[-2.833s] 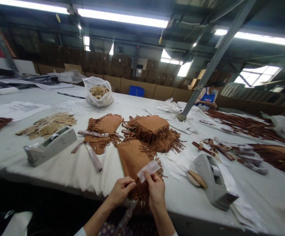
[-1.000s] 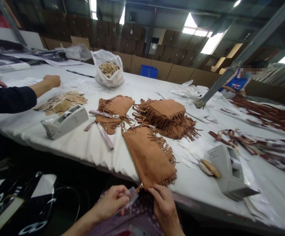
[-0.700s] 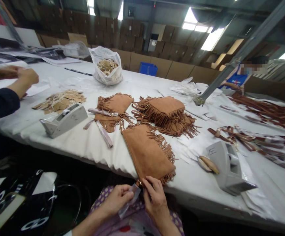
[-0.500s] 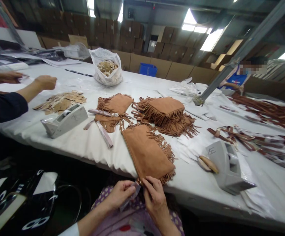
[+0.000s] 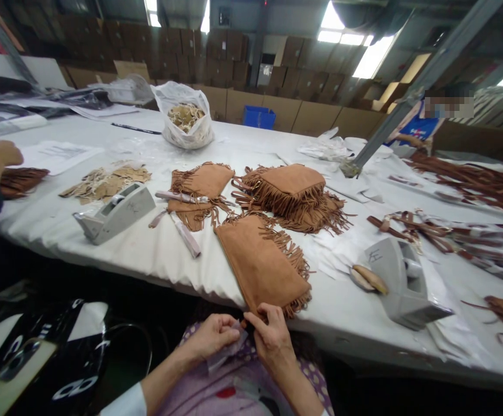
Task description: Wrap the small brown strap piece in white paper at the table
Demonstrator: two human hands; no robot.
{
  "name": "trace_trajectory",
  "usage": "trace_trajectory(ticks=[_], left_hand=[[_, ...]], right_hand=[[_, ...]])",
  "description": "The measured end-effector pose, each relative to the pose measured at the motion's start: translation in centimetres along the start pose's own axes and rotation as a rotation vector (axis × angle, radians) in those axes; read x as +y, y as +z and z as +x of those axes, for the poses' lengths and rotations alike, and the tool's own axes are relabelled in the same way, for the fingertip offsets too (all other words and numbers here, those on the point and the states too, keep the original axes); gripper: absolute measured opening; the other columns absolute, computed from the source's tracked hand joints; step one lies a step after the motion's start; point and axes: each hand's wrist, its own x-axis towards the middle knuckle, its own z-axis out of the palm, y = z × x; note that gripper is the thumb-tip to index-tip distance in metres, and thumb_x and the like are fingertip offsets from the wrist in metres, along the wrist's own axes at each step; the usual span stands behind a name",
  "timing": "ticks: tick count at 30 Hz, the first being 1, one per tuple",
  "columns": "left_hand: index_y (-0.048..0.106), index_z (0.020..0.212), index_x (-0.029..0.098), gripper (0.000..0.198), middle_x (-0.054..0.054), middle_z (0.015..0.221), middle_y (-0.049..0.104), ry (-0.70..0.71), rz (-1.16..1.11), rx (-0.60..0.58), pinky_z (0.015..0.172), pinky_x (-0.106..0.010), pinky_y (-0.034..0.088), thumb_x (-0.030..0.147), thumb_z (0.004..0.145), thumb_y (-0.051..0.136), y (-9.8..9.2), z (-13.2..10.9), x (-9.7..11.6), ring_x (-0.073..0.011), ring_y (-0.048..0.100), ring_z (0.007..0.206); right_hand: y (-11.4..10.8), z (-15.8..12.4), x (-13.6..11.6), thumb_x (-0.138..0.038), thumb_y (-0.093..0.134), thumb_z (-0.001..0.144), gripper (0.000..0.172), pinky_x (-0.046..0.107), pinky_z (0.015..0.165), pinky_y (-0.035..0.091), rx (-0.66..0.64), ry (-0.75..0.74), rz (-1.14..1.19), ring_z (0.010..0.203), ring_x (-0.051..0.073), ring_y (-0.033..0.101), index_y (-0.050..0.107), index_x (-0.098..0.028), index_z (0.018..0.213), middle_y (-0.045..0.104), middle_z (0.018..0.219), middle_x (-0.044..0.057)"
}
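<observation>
On my feed, a long desk (image 5: 52, 225) under white cloth runs across a dim warehouse hall. Brown cardboard boxes (image 5: 182, 49) stand stacked along the far wall, with a blue bin (image 5: 259, 117) in front of them. Daylight glares through high windows (image 5: 350, 46), and a grey steel post (image 5: 411, 86) slants up from the desk top toward the roof.

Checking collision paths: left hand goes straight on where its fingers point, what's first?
Likely the right hand: the left hand, holding a clear plastic strip, points at its fingers at the near corner of the brown fringed pouch. Depth is unclear.
</observation>
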Motion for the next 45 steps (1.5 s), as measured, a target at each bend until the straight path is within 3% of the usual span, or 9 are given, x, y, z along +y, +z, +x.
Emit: trace_trajectory(ticks=[3, 7, 12, 18, 27, 33, 37, 41, 45], left_hand=[[0.06, 0.078, 0.012, 0.028, 0.008, 0.05, 0.046, 0.062, 0.027, 0.015, 0.042, -0.017, 0.02, 0.034, 0.065, 0.074, 0.5, 0.4, 0.5, -0.0032, 0.031, 0.041], [0.059, 0.095, 0.015, 0.041, 0.003, 0.065, 0.06, 0.142, -0.092, 0.11, 0.052, -0.018, 0.036, 0.031, 0.061, 0.077, 1.2, 0.8, 0.7, -0.0077, 0.049, 0.053], [0.063, 0.076, 0.013, 0.03, 0.001, 0.062, 0.059, 0.135, 0.026, 0.342, 0.053, -0.021, 0.036, 0.04, 0.065, 0.073, 1.7, 1.0, 0.0, -0.0099, 0.05, 0.054], [0.068, 0.08, 0.012, 0.036, -0.002, 0.069, 0.062, 0.181, 0.07, 0.174, 0.058, -0.022, 0.037, 0.047, 0.071, 0.066, 2.5, 0.8, 1.0, -0.0117, 0.05, 0.061], [0.055, 0.065, 0.016, 0.043, 0.003, 0.056, 0.05, 0.105, -0.101, 0.206, 0.05, -0.021, 0.029, 0.056, 0.062, 0.069, 3.8, 2.5, 1.7, -0.0085, 0.041, 0.05], [0.057, 0.065, 0.015, 0.042, 0.004, 0.054, 0.047, 0.089, -0.1, 0.241, 0.048, -0.02, 0.027, 0.055, 0.065, 0.068, 3.2, 2.1, 1.3, -0.0072, 0.036, 0.047], [0.057, 0.066, 0.015, 0.043, 0.003, 0.057, 0.049, 0.119, -0.053, 0.265, 0.051, -0.021, 0.03, 0.057, 0.067, 0.065, 3.2, 2.3, 1.2, -0.0085, 0.039, 0.051], [0.059, 0.066, 0.015, 0.043, 0.001, 0.063, 0.055, 0.173, 0.025, 0.267, 0.058, -0.021, 0.036, 0.058, 0.069, 0.064, 3.0, 2.2, 1.4, -0.0114, 0.046, 0.061], [0.063, 0.079, 0.014, 0.045, -0.002, 0.071, 0.061, 0.144, 0.03, 0.209, 0.058, -0.022, 0.039, 0.058, 0.072, 0.062, 2.8, 1.1, 1.4, -0.0126, 0.052, 0.063]], right_hand=[[-0.2, 0.0, 0.1, -0.003, 0.044, 0.082, 0.037, 0.034, 0.07, 0.049, -0.014, 0.0, 0.02, 0.089, 0.022, 0.045, 0.067, -0.022, 0.103, 0.046, 0.098, 0.009], [-0.4, 0.1, 0.2, -0.002, 0.044, 0.08, 0.039, 0.033, 0.07, 0.049, -0.008, 0.001, 0.058, 0.09, 0.022, 0.045, 0.066, -0.023, 0.104, 0.046, 0.1, 0.009], [-0.2, -0.1, 0.5, 0.0, 0.043, 0.079, 0.045, 0.036, 0.075, 0.05, 0.006, 0.01, 0.098, 0.09, 0.021, 0.048, 0.062, -0.022, 0.112, 0.051, 0.099, 0.009], [-0.2, -0.1, 0.8, -0.001, 0.04, 0.081, 0.056, 0.041, 0.083, 0.05, 0.02, 0.035, 0.136, 0.096, 0.022, 0.054, 0.044, -0.022, 0.133, 0.06, 0.106, 0.009], [-0.9, 0.1, 0.3, -0.005, 0.045, 0.08, 0.051, 0.037, 0.081, 0.051, 0.055, 0.161, 0.271, 0.091, 0.021, 0.06, 0.048, -0.02, 0.129, 0.064, 0.096, 0.008], [-1.2, -2.2, -2.2, -0.029, 0.056, 0.083, 0.02, 0.033, 0.077, 0.05, 0.271, 0.622, 0.438, 0.082, 0.021, 0.062, 0.069, -0.018, 0.095, 0.068, 0.088, 0.008], [0.8, -2.7, -3.5, -0.048, 0.064, 0.075, 0.035, 0.024, 0.049, 0.042, 0.183, 1.094, 0.888, 0.055, 0.014, 0.054, 0.069, -0.013, 0.077, 0.064, 0.065, 0.004], [2.2, -0.9, -4.3, -0.043, 0.08, 0.059, 0.034, 0.018, 0.042, 0.032, 0.205, 1.327, 1.35, 0.045, 0.007, 0.043, 0.065, -0.013, 0.067, 0.055, 0.055, -0.003], [2.3, 0.1, -4.6, -0.032, 0.084, 0.052, 0.03, 0.018, 0.042, 0.032, 0.275, 1.424, 1.497, 0.043, 0.006, 0.042, 0.063, -0.013, 0.063, 0.051, 0.05, -0.005]])
